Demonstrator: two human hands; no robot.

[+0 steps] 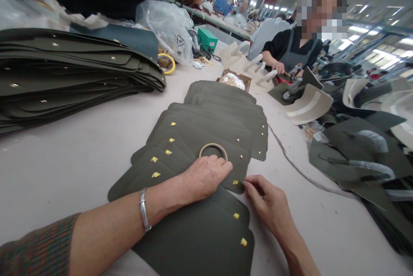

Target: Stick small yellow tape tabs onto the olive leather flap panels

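Note:
Dark olive-green panels [200,237] lie overlapped in a long fanned row on the pale table. Small yellow tape pieces [156,175] sit on several of them, and small metal studs show on others. My left hand [206,177], with a silver bangle at its wrist, is closed on the near rim of a thin roll of yellow tape [213,145]. At the right edge of one panel, beside a yellow tape piece [235,182], is my right hand [269,200]. Its fingers are curled and pinched at that edge; whatever they grip is too small to make out.
A thick stack of studded dark panels [74,69] stands at left. Behind the row is a box of small metal parts [234,80]. Beige and dark pieces with wrapped handles [351,159] crowd the right. A co-worker [297,48] handles parts across the table.

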